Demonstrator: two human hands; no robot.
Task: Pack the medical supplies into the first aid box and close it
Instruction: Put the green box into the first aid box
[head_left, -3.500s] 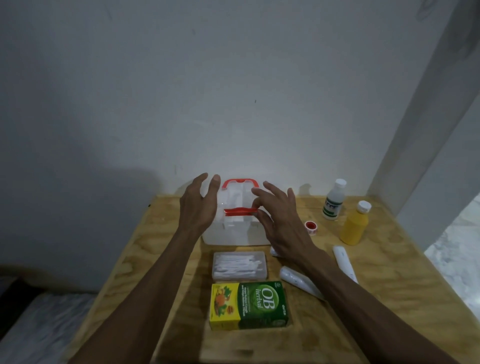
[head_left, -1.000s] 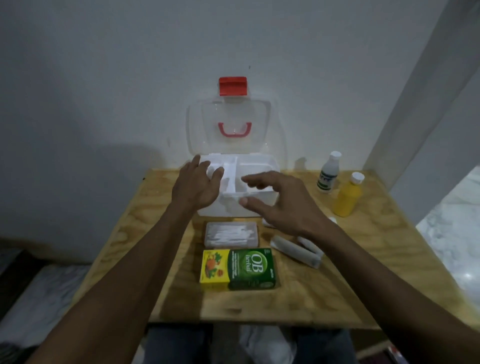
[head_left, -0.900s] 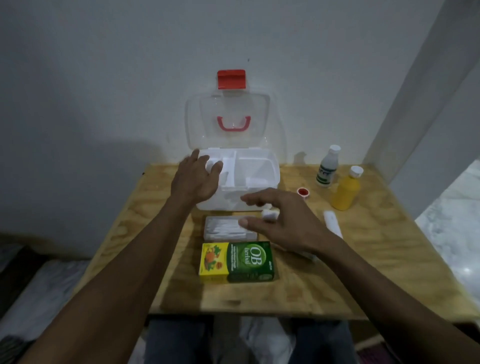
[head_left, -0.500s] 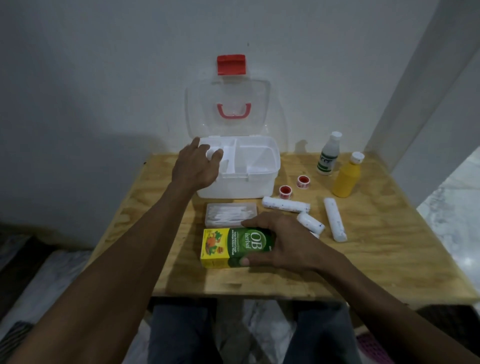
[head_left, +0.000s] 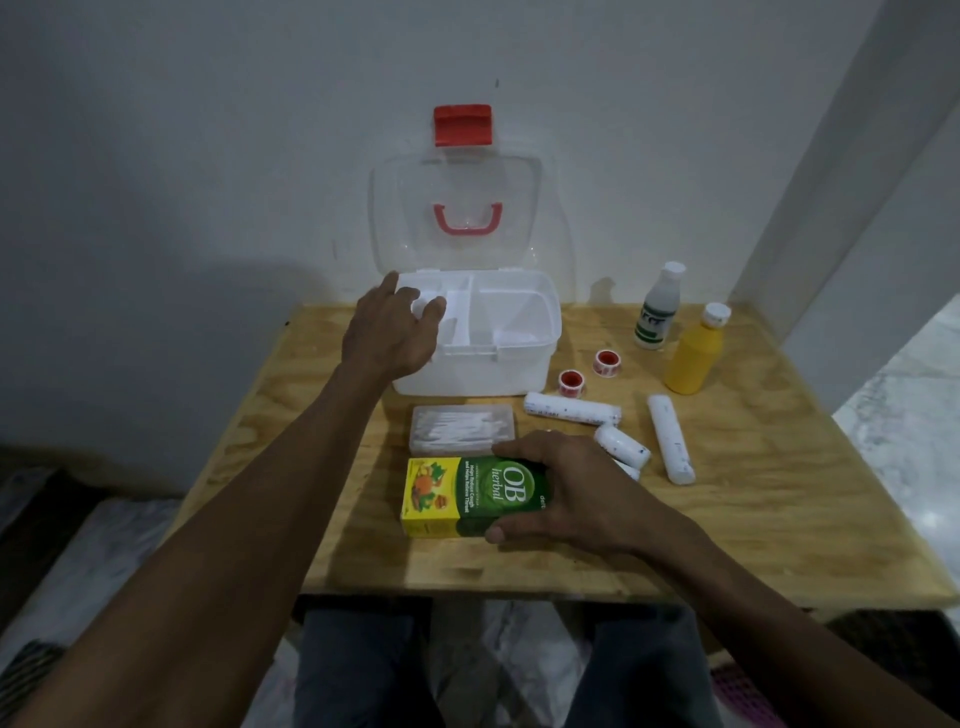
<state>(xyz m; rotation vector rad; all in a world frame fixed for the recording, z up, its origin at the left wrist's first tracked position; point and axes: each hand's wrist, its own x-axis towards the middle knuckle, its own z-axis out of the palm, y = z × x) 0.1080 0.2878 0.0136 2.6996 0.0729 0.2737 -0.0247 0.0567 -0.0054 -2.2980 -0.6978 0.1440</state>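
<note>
The white first aid box (head_left: 524, 364) stands open at the back of the wooden table, its clear lid (head_left: 457, 208) with a red latch upright against the wall. My left hand (head_left: 389, 332) grips the box's left rim. My right hand (head_left: 561, 488) is clamped over the green and yellow OB herbal carton (head_left: 457, 493), which lies flat near the front edge. Behind the carton lies a clear case of cotton swabs (head_left: 462, 428). To the right lie three white bandage rolls (head_left: 571, 408), two small red tape rolls (head_left: 571, 382), a white bottle (head_left: 657, 306) and a yellow bottle (head_left: 693, 351).
The wooden table (head_left: 753, 519) stands against a white wall, with a wall corner at the right. My knees show below its front edge. A dark floor lies to the left and pale tiles to the right.
The box lid went from closed to fully open. My right hand left the box, came down to the front of the table and closed over the OB herbal carton. My left hand stayed on the box.
</note>
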